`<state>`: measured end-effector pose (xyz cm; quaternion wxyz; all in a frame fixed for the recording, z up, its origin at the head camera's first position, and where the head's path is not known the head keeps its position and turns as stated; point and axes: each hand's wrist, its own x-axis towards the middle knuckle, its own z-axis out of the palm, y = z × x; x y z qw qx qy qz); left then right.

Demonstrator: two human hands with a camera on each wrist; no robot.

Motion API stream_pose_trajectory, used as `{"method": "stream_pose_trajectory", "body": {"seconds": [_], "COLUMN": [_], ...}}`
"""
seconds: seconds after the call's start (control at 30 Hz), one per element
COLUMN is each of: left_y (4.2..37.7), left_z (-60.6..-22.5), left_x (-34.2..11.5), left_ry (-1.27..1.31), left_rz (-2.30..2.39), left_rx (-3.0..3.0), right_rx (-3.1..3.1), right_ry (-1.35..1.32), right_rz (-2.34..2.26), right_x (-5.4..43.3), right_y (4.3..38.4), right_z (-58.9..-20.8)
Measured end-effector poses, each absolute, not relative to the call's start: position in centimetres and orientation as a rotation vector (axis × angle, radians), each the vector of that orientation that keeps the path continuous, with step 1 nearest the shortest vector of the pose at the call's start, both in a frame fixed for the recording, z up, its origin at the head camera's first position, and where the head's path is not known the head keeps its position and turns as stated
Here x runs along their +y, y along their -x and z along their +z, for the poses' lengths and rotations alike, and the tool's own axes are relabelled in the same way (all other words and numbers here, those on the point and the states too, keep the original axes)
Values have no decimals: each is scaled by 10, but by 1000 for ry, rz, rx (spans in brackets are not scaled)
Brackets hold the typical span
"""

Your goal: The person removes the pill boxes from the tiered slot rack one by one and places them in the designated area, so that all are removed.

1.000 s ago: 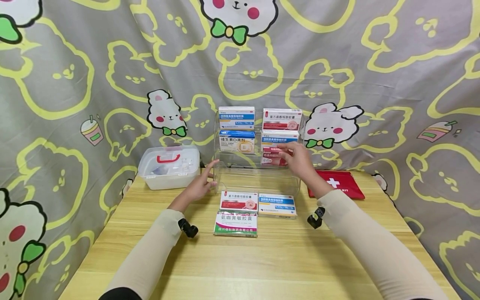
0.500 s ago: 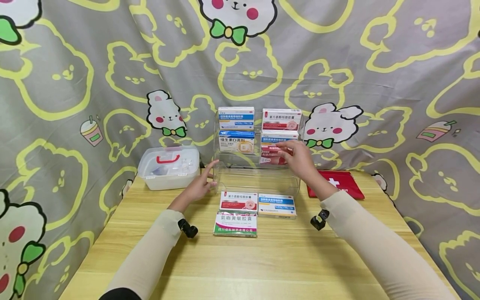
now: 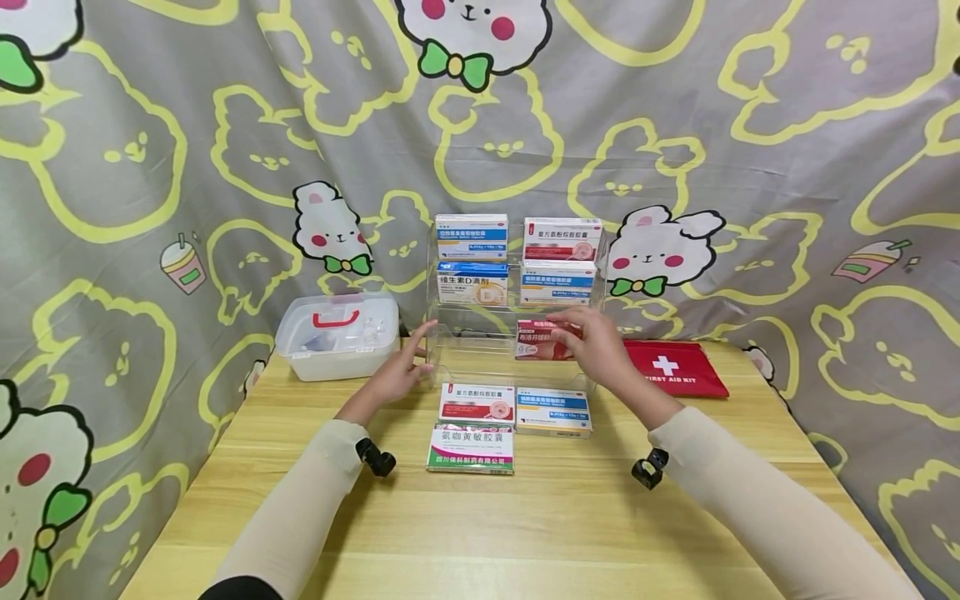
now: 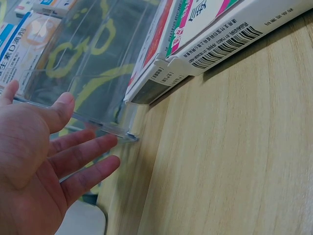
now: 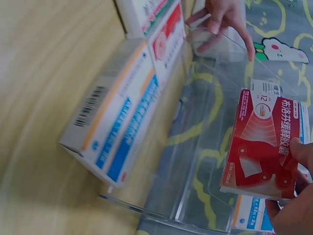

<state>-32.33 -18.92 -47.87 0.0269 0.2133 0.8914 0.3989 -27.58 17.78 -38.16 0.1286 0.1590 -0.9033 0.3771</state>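
My right hand (image 3: 600,348) pinches a red medicine box (image 3: 531,343) at its right end, thumb on the printed face. The box is upright in front of the lower tiers of a clear acrylic display rack (image 3: 472,342); the right wrist view shows its front with the fingers partly hidden behind. My left hand (image 3: 397,375) has its fingers spread at the rack's left side. Above the red box, the rack's upper two tiers hold a blue-and-white box (image 3: 472,238), a red-and-white box (image 3: 562,240), a vitamin D drops box (image 3: 472,285) and another blue-and-white box (image 3: 558,283).
On the wooden table (image 3: 465,533) before the rack lie a red-and-white box (image 3: 477,403), a blue-and-white box (image 3: 553,413) and a green-and-magenta box (image 3: 471,450). A lidded plastic case (image 3: 341,358) stands left; a red first aid pouch (image 3: 682,368) lies right. A patterned curtain hangs behind.
My right hand has brought the red medicine box down from in front of the second tier's blue-and-white box to the lower tiers. My left hand stays at the rack's side.
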Motion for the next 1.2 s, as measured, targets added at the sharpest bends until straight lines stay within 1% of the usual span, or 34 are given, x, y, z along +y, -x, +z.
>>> {"method": "stream_pose_trajectory", "body": {"seconds": [0.77, 1.2], "left_y": [323, 324], "left_z": [-479, -480], "left_x": [-189, -189], "left_ry": [-650, -627], "left_rz": [1242, 1228], "left_rx": [2739, 2755], "right_rx": [-2787, -2816], "right_ry": [-556, -569], "right_rz": [1066, 1048], "right_x": [189, 193], "right_y": [231, 218], "right_z": [-444, -476]}}
